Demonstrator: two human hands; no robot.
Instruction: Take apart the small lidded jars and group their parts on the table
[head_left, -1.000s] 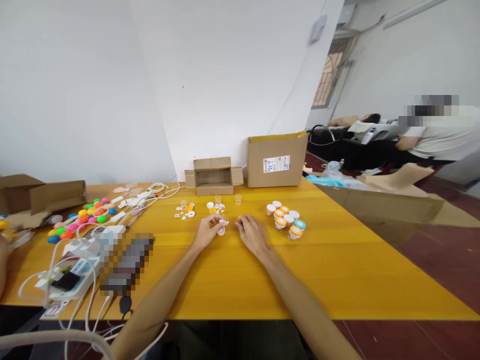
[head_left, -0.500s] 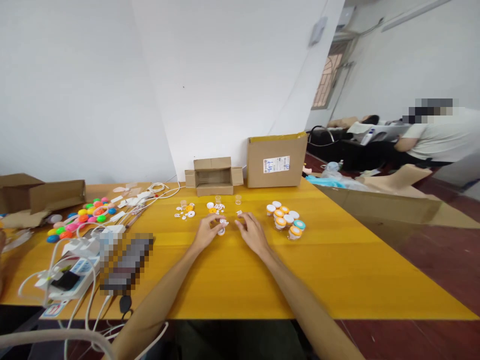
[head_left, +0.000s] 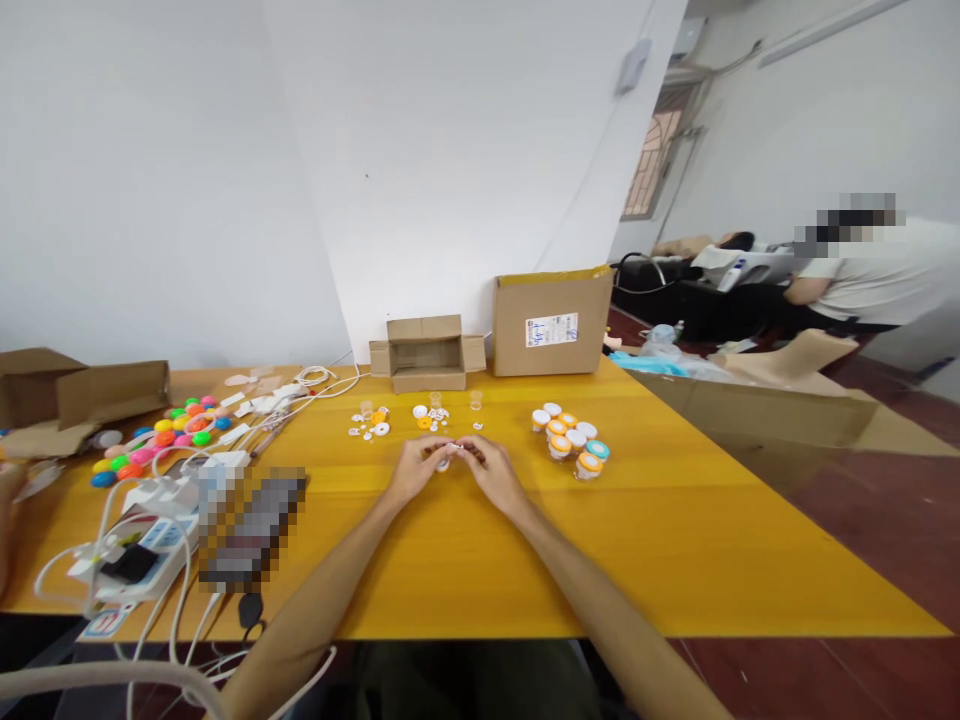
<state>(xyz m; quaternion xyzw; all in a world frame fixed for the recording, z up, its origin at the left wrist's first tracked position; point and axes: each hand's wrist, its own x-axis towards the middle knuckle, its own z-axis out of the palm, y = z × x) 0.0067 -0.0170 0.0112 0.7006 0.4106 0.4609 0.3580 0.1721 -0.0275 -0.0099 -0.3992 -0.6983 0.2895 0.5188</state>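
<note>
In the head view, your left hand [head_left: 412, 468] and right hand [head_left: 491, 470] clamp fingertips on a small white plastic piece [head_left: 454, 446] (mostly hidden) at twelve o'clock; clear jars with round white, orange and teal lids [head_left: 576, 438] stand at three o'clock from your hands.

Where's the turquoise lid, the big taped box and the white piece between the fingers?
Turquoise lid [head_left: 598, 450]: head view, middle of its top.
Big taped box [head_left: 552, 331]: head view, label on its front.
White piece [head_left: 454, 446]: head view, its small visible part.

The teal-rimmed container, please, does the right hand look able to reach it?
Probably yes: once free, the right hand could approach the teal-rimmed container from its unobstructed right, though an orange-rimmed container stands in front.
</note>
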